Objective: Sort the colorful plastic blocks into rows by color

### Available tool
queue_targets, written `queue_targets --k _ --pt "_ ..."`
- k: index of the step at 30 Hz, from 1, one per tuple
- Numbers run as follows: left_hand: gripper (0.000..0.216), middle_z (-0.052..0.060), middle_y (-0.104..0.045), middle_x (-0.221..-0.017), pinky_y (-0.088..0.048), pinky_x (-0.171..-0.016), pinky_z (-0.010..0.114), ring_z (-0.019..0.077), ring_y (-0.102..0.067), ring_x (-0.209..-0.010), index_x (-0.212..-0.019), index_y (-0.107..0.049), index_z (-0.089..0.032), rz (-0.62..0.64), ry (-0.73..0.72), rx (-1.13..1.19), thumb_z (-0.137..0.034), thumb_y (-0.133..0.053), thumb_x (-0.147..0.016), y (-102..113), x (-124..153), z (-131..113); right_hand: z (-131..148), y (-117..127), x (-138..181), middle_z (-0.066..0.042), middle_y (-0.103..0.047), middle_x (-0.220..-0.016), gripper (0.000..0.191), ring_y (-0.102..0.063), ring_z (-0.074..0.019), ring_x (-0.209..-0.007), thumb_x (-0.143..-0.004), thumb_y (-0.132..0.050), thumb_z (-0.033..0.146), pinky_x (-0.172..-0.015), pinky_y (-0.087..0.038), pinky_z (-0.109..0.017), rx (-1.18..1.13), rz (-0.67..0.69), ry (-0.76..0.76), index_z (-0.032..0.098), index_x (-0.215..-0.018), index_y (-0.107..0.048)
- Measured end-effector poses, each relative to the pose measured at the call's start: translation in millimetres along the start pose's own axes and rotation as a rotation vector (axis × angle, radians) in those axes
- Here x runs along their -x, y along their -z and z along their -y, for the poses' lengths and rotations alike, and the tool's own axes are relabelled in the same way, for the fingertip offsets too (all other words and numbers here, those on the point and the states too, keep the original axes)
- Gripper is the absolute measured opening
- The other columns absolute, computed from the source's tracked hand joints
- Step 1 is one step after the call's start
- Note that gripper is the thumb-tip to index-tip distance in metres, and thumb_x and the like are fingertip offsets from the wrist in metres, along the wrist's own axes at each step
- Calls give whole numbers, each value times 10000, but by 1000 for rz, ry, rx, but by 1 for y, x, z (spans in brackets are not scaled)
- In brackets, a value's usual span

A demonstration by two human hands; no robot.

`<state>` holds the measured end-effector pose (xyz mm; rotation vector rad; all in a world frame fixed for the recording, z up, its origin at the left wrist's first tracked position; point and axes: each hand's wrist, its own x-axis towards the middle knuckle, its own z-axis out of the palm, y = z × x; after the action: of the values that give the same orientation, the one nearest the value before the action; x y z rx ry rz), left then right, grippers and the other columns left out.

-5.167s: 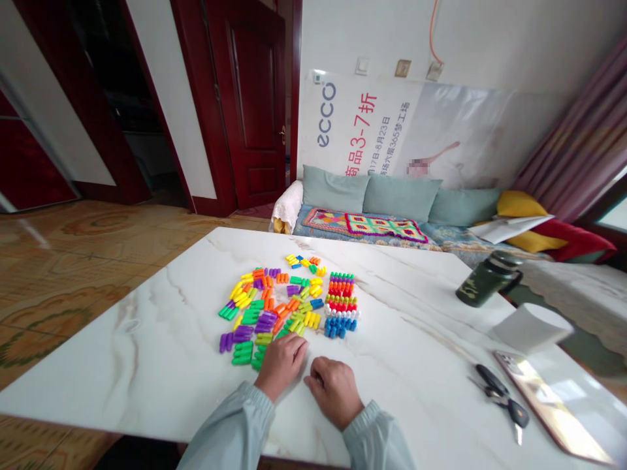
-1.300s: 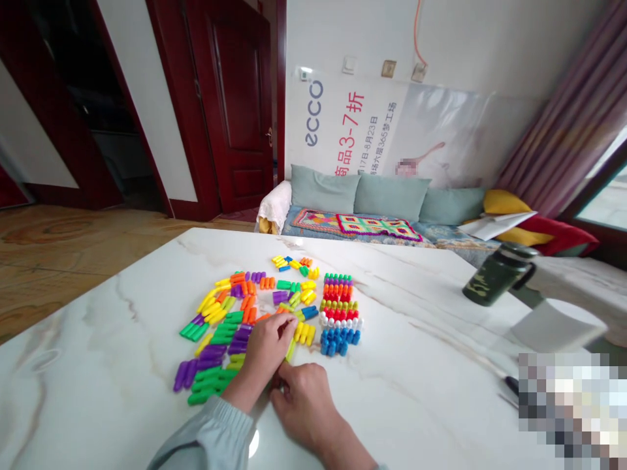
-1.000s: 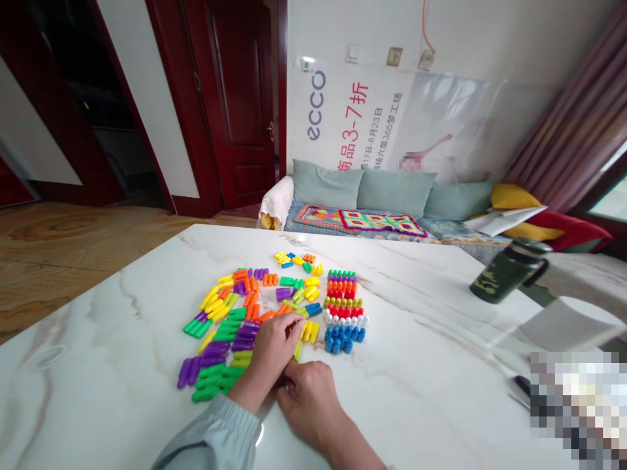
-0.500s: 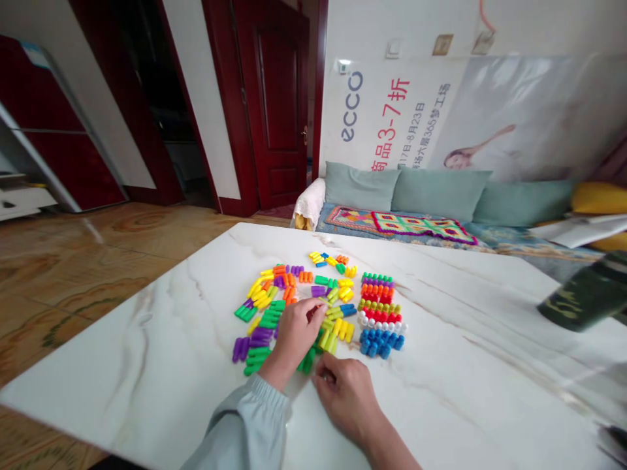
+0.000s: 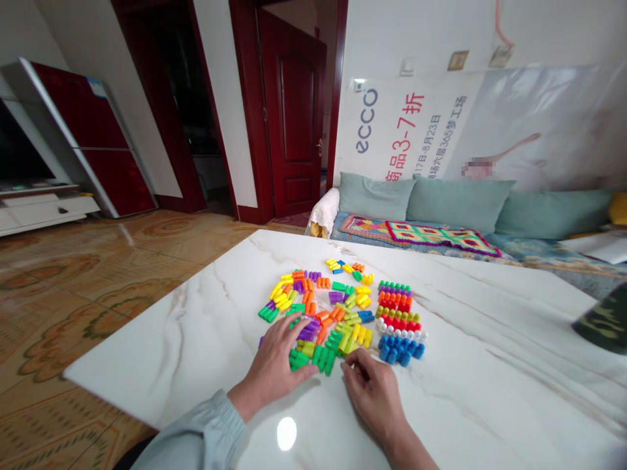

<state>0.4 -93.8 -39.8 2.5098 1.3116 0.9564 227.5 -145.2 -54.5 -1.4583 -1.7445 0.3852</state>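
A loose spread of small bright plastic pegs (image 5: 323, 312), green, purple, orange and yellow, lies on the white marble table (image 5: 206, 339). To its right, sorted rows of pegs (image 5: 399, 318) lie by colour, with blue nearest me. My left hand (image 5: 277, 362) lies flat with fingers spread on the near left edge of the spread, touching green pegs (image 5: 313, 356) and purple ones. My right hand (image 5: 375, 391) rests on the table just below the yellow pegs (image 5: 357, 336); its fingers are curled and pinched together, and what they hold, if anything, is hidden.
A dark green camouflage mug (image 5: 602, 320) stands at the table's right edge. Behind the table is a sofa (image 5: 441, 222) with grey-green cushions and a patterned mat. The table's left edge (image 5: 147, 320) drops to a tiled floor.
The view has swung left. My left hand has moved from the middle of the spread to its near left edge and flattened out. A cluster of green pegs now lies nearer me.
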Motion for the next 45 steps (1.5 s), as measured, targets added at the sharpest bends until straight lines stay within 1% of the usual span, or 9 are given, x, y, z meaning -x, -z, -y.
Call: queue_targets --k 4,8,11,15,19,30,35,42,45 --pt "982 98 -322 -1552 -279 -1131 616 393 -319 -1396 -1467 -369 -313 94 -14 -85 -525 -814 -618 -5 10 -10 -5 0 -3 -44 -636 -923 171 -526 -106 -567 -920 -492 288 -570 -440 -233 9 -203 82 200 -1016 -603" --pt "825 62 -341 -1547 -239 -1148 624 370 -350 -1385 -1366 -503 -339 156 -54 -107 -454 -829 -617 -5 7 -15 -7 -4 -6 -85 -548 -1327 512 -642 -130 -718 -881 -524 226 -647 -535 -260 124 -132 111 266 -1385 -441" --pt "697 57 -411 -1501 -266 -1145 605 341 -416 -1342 -1300 -562 -324 143 -52 -93 -387 -811 -652 -4 6 -18 -6 -6 -6 -57 -577 -1306 470 -679 -189 -916 -861 -542 216 -729 -560 -288 209 -53 152 279 -1326 -512" --pt "489 57 -483 -1435 -369 -1102 537 310 -474 -1281 -1197 -626 -284 95 -54 -71 -267 -744 -722 -5 6 -19 -3 -4 -6 -49 -613 -1179 297 -689 -182 -875 -861 -530 199 -719 -561 -287 211 1 119 252 -1143 -611" --pt "343 59 -524 -1383 -445 -1036 482 288 -519 -1214 -1132 -654 -266 59 -74 -61 -200 -657 -795 -8 5 -17 -1 -3 -7 -48 -613 -1120 274 -683 -182 -883 -846 -542 185 -745 -554 -287 174 3 104 245 -1100 -626" --pt "293 48 -589 -1312 -486 -991 448 267 -565 -1164 -1077 -679 -265 38 -138 -49 -144 -607 -820 -8 3 -14 -1 -4 -8 -57 -617 -1076 265 -661 -184 -911 -826 -570 183 -804 -538 -289 64 -23 79 221 -1079 -641" --pt "275 39 -617 -1277 -499 -969 422 246 -588 -1131 -1086 -693 -274 20 -169 -45 -158 -563 -872 -10 2 -11 -1 -4 -8 -66 -618 -1053 253 -649 -184 -887 -809 -599 176 -747 -540 -277 -2 -57 54 206 -1056 -650" --pt "231 55 -633 -1249 -499 -948 428 250 -593 -1110 -1055 -703 -258 -2 -199 -55 -173 -559 -895 -12 3 -8 -4 -8 -9 -139 -490 -1360 420 -642 -177 -981 -875 -486 157 -693 -576 -273 -283 -166 118 232 -1285 -543" --pt "232 53 -632 -1253 -500 -949 425 248 -594 -1111 -1054 -702 -265 -4 -196 -46 -170 -568 -890 -12 2 -8 -3 -7 -8 -136 -502 -1363 397 -629 -195 -1041 -875 -486 158 -715 -576 -283 -275 -149 114 234 -1258 -565"
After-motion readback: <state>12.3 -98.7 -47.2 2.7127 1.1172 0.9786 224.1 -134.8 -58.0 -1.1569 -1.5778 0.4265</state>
